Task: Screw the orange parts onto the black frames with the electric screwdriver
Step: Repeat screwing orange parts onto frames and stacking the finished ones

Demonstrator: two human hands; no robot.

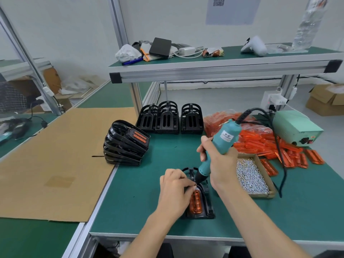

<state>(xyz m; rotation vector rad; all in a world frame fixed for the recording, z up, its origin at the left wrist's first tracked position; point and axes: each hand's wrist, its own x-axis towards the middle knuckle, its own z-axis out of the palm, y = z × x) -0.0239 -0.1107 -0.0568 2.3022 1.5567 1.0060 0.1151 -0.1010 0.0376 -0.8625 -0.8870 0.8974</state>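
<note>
1. We see the right hand gripping the electric screwdriver; the left hand pinches at its tip.
2. The orange part sits in the black frame on the tabletop.
3. One finished stack stands beside it; bare frames and loose orange parts remain.

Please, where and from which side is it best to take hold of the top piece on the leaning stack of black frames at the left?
Probably by the raised open-ribbed end of the top black plastic frame with the orange insert, coming from above and the right: the stack of black frames leans left, and the ribs give fingers a hold.
</note>
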